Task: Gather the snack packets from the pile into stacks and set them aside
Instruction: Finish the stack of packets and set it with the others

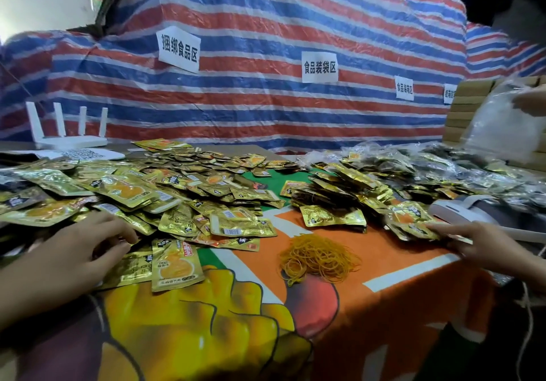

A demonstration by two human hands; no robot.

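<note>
Curls left hand [74, 250] fingers [118, 228] over snack packets [177, 265] at the pile [177, 191] edge on the desk [399, 280]; cannot tell if gripping. Lays right hand [487, 247] fingers [449, 228] straight, released, on a side stack [413, 222]. Looks mid-gather: calls next for squaring a handful, maybe fetching rubber bands [319, 258]. Loses the left pile edge off-frame; cannot read the blurred packet print or what fills the clear bags [461, 171] far right.

Single head-worn wide-angle view, looking forward and down over the table [393, 265] from its near edge. Close in: left hand [74, 250] and right hand [487, 244] at lower corners, striped tarp [266, 109] closing the back.
</note>
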